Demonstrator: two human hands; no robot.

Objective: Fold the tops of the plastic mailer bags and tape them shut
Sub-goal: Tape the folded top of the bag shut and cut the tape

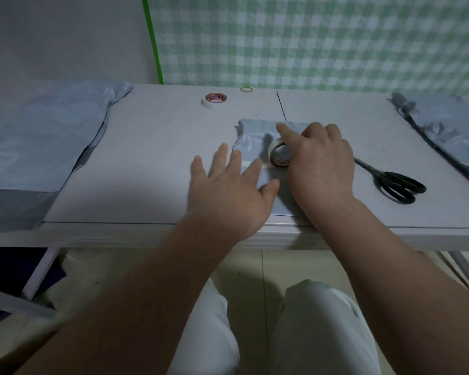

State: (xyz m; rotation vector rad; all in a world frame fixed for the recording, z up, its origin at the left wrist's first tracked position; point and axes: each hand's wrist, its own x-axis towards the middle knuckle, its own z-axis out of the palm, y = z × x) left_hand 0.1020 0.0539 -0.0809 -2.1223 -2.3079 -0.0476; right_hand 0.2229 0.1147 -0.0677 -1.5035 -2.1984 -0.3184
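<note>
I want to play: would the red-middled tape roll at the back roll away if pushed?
Probably not: the tape roll lies flat on the table, so it should slide. It is a hollow ring, so probably light. On edge it could roll.

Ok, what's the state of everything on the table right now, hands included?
middle mailer bag: flat on the table, under both hands.
held tape roll: on edge on that bag.
right hand: grips the held tape roll.
left hand: open, fingers spread at the bag's left edge.
spare tape roll: lying flat, untouched.
scissors: closed, lying flat.
left bag pile: lying flat.
</note>
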